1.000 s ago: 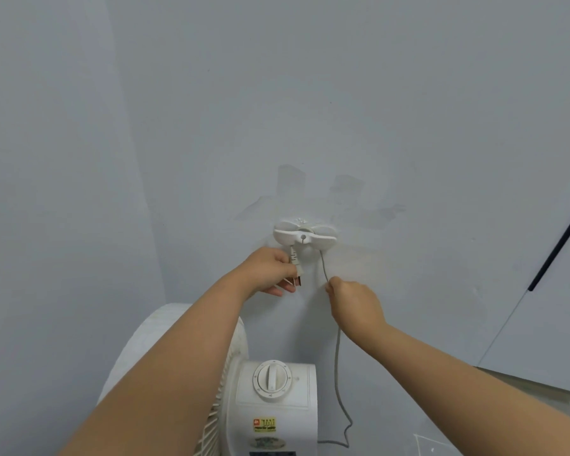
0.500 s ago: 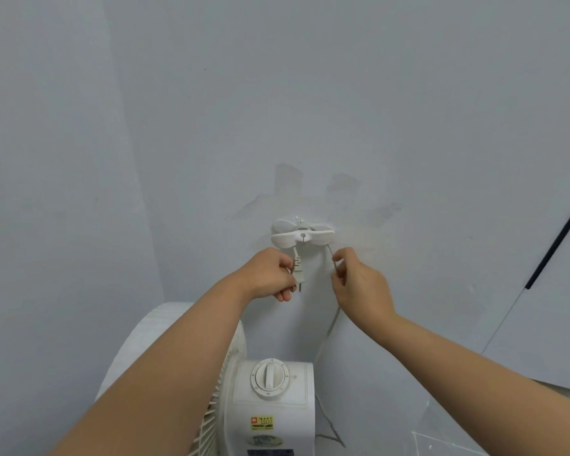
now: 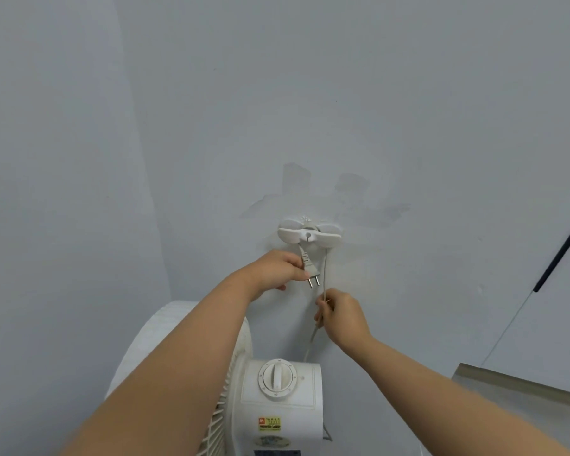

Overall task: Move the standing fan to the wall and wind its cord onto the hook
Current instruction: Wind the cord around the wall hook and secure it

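Observation:
A white standing fan (image 3: 280, 403) stands against the grey wall, its motor housing and round dial just below me. A white cord hook (image 3: 308, 235) is fixed to the wall above it. The thin white cord (image 3: 324, 268) runs up to the hook and hangs down both sides. My left hand (image 3: 278, 269) grips the plug (image 3: 310, 268) end, its two pins pointing down. My right hand (image 3: 341, 315) pinches the cord lower down, to the right of the plug.
The room corner (image 3: 152, 192) lies to the left of the fan. A white door panel with a black handle bar (image 3: 560, 248) is at the right. A pale ledge (image 3: 520, 383) juts out low on the right.
My right hand has slid down the cord from just beside the hook to below the plug. My left hand still holds the plug.

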